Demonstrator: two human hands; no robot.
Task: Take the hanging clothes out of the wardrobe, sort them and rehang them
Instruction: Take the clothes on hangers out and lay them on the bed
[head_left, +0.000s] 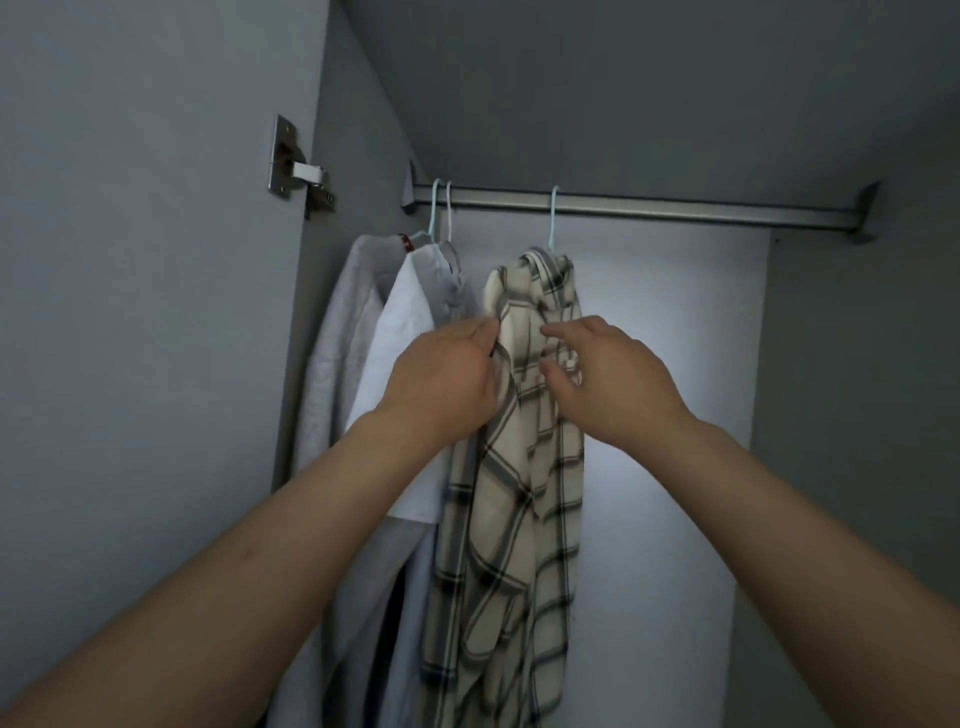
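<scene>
Both forearms, cut off by the lower frame edge, reach up into the wardrobe. Our left hand (447, 379) pinches the plaid shirt (519, 493) at its left front edge; the fingers are curled and mostly hidden behind the hand. Our right hand (608, 374) touches the shirt front with bent fingers; whether they grasp cloth we cannot tell. The shirt hangs from a pale hanger (554, 218) on the rail (675, 205), right of a white garment (400, 353) and a grey garment (337, 338), whose lower parts are cut off.
</scene>
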